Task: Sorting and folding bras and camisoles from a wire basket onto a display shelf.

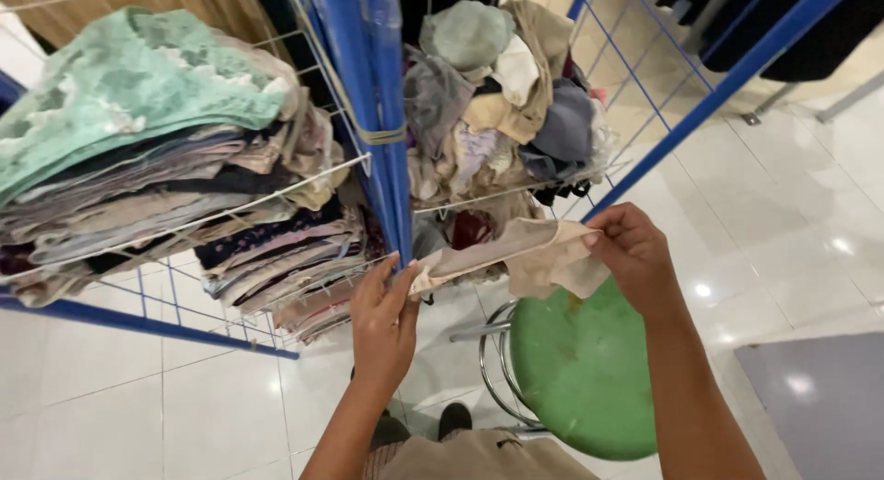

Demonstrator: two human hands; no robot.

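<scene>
Both my hands hold one beige undergarment stretched out between them, above a round green stool. My left hand pinches its left end close to the blue rack post. Higher up, my right hand grips the right end, where the cloth hangs down in a fold. Behind the garment, a wire basket holds a loose heap of mixed garments.
On the left, wire shelves carry folded stacks of garments, with a mint lace piece on top. The stool has a chrome frame. White glossy floor tiles lie all around, with a grey mat at the right.
</scene>
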